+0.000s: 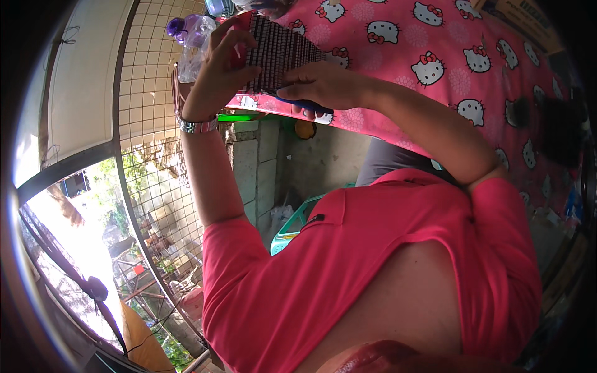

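— Hands, first entry?
— Left hand point(221, 65): raised, fingers curled around the red edge of a woven piece point(277, 56), gripping it. Metal watch band point(198, 125) on that wrist.
— Right hand?
— Right hand point(320, 84): closed over the lower edge of the same woven piece, thumb underneath, pinching a thin blue tool point(305, 104) against it.
— Woven piece, location?
— Held between both hands, up in front of the person, over the near edge of a table. Dark and light strands in tight rows, red border on the left side.
— Table covering?
— Pink cloth point(435, 37) printed with white cartoon cat faces, spread across the top and hanging over the edge.
— Other items?
— Clear plastic bottle with purple cap point(193, 31), just beyond the left hand, beside a wire mesh screen point(146, 93). Green plastic basket point(292, 227) low by the concrete block wall point(252, 161). Person's red collared shirt point(373, 261) fills the lower part.
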Motion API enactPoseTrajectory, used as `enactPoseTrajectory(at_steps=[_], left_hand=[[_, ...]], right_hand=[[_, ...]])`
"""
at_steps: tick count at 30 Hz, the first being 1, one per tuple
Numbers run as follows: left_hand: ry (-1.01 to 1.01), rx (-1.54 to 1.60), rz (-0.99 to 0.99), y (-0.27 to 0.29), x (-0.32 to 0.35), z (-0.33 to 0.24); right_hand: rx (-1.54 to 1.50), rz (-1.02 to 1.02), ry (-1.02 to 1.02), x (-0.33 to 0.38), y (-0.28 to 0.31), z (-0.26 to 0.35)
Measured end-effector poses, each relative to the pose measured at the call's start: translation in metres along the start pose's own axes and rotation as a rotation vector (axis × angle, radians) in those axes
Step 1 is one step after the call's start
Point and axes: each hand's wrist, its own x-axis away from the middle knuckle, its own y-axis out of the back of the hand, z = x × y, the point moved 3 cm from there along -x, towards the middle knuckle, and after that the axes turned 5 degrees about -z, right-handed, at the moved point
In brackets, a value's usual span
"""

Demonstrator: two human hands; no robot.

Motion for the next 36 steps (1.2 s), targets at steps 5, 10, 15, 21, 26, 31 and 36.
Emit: enactPoseTrajectory(at_steps=[5,10,15,21,26,31,36], left_hand=[[-0.096,-0.079,-0.05,-0.003,0.0,0.003],[-0.032,-0.028,-0.021,-0.006,-0.002,0.003],[-0.051,-0.12,-0.018,-0.006,0.002,0.003],[-0.102,-0.204,-0.041,-0.009,-0.003,0.0],[-0.088,-0.207,-0.025,-0.008,-0.002,0.003],[-0.067,-0.175,-0.023,-0.008,-0.002,0.004],[-0.06,-0.258,-0.028,-0.014,-0.002,-0.002]], right_hand=[[0.564,-0.538,0.634,0.002,-0.001,-0.007],[0.657,-0.523,0.72,-0.002,0.006,-0.004],[0.097,0.024,-0.039,-0.003,0.004,0.002],[0.558,-0.583,0.734,-0.005,0.002,-0.023],[0.386,-0.074,0.169,-0.009,0.007,-0.011],[0.425,-0.292,0.387,-0.009,0.003,-0.024],[0.515,-0.45,0.624,-0.014,0.009,-0.027]])
